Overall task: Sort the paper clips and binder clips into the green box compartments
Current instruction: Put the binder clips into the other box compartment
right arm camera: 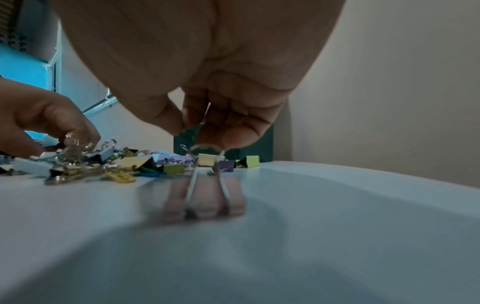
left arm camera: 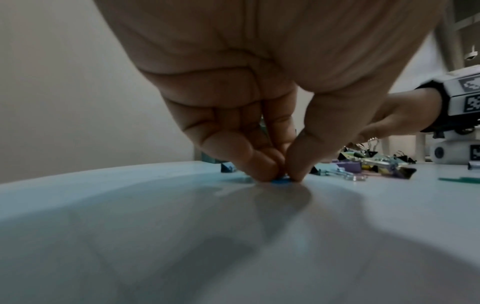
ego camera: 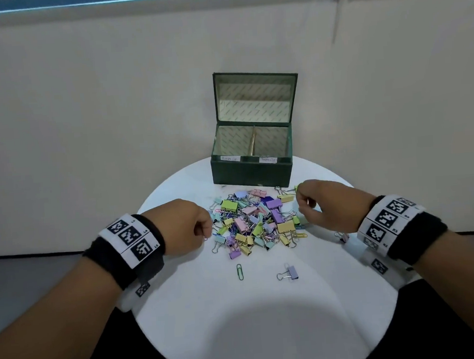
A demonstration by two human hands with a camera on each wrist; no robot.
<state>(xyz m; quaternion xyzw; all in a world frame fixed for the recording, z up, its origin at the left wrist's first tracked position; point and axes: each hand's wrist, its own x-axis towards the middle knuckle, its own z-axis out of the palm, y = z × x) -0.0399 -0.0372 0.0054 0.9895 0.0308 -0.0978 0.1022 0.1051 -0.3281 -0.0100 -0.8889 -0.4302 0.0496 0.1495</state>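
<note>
The green box (ego camera: 251, 173) stands open at the back of the table; a divider splits it into two labelled compartments, and no clips show inside. In front of it lies a pile of pastel binder clips and paper clips (ego camera: 257, 222). My left hand (ego camera: 206, 232) is at the pile's left edge, its thumb and fingertips (left arm camera: 267, 170) pinching a small blue clip (left arm camera: 281, 176) against the table. Over the pile's right edge, my right hand (ego camera: 302, 202) pinches a small green clip (right arm camera: 193, 128) by its thin wire, just above the table.
The round white table (ego camera: 269, 331) stands against a beige wall. A green paper clip (ego camera: 240, 271) and a lilac binder clip (ego camera: 288, 272) lie apart from the pile, nearer me. Another binder clip (ego camera: 342, 236) lies by my right wrist.
</note>
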